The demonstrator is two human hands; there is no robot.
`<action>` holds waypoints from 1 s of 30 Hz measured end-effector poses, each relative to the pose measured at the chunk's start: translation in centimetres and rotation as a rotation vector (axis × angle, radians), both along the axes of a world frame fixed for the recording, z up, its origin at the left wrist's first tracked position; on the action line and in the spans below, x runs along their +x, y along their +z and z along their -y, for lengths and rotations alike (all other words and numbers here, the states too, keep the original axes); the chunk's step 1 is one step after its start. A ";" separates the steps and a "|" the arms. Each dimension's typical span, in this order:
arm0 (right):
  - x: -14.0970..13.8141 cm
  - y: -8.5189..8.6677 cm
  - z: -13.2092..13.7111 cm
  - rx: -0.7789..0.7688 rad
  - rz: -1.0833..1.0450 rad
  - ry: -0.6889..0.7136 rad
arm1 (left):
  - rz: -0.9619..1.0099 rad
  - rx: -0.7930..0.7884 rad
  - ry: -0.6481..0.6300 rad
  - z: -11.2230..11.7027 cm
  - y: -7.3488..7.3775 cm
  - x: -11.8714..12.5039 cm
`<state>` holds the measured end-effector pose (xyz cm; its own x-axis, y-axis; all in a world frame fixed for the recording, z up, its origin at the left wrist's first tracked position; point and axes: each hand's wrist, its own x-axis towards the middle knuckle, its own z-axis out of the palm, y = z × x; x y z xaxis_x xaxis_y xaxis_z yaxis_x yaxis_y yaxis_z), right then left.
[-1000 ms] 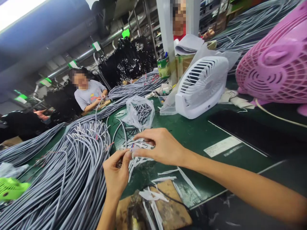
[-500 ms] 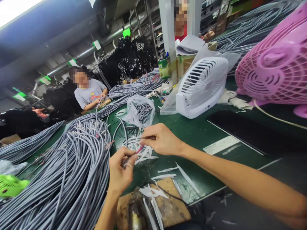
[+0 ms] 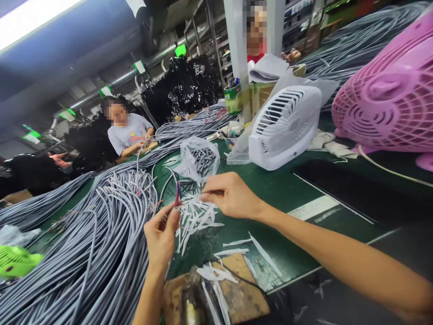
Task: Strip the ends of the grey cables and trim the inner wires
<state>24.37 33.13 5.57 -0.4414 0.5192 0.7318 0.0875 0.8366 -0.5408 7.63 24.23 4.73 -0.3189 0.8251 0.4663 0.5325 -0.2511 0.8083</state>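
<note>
Between the thumb and fingers of my left hand (image 3: 160, 237) is a cable end, its red and blue wires (image 3: 177, 194) sticking up. My right hand (image 3: 233, 196) is closed in a pinch to the right of these wires, apart from them; whatever its fingertips hold is too small to make out. Below and between both hands lies a pile of white strips (image 3: 194, 219) on the green table (image 3: 270, 185). Just beyond my right hand stands a clear plastic bag (image 3: 199, 158) of short grey pieces. Thick bundles of grey cable (image 3: 111, 225) lie left of my left hand.
A white fan (image 3: 287, 128) and a pink fan (image 3: 382, 95) stand to the right. Near me lies a stained board (image 3: 241, 293) with a metal tool and strips on it. One person (image 3: 130, 128) sits across at the left; another is behind the post (image 3: 237, 49).
My left hand has moved left and down, away from my right hand, and turned the cable end upward. Its red and blue wires now show apart. My right hand has barely moved.
</note>
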 end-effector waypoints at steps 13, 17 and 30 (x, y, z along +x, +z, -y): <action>-0.1 0.1 -1.8 -0.331 -0.004 -0.056 | -0.708 0.473 -0.170 0.9 -0.8 1.2; 0.4 0.0 -3.7 -0.522 -0.087 -0.166 | -0.384 0.365 -0.127 2.0 -0.1 1.2; -1.7 -0.9 0.2 -0.699 -0.142 0.732 | 0.630 -0.188 -0.337 0.8 -0.2 1.3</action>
